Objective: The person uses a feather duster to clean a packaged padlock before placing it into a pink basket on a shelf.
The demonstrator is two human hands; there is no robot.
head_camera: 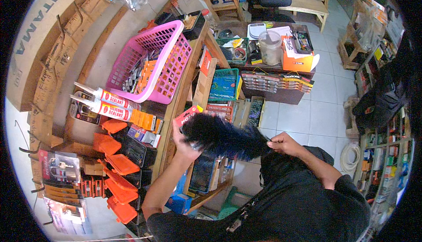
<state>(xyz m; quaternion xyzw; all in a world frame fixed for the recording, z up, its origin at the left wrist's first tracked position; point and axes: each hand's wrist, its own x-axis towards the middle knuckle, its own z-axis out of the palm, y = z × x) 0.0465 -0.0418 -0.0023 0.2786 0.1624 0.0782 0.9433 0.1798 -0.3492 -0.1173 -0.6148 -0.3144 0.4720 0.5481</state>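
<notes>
My left hand holds a blister pack with a red card header, just right of the wooden shelf's edge. A black feather duster lies across the pack and hides most of it. My right hand is closed on the duster's thin handle end, in front of my dark shirt. To the left of my left hand, silicone sealant tubes and orange packets rest on the shelf. The pink plastic basket beyond them holds orange packets and other small packaged goods.
Orange-lidded bins stand at the left, near hanging packs. Crates and boxes fill the lower shelving ahead. Farther off is a dark desk with a clear plastic tub and an orange box. Stocked shelves line the right.
</notes>
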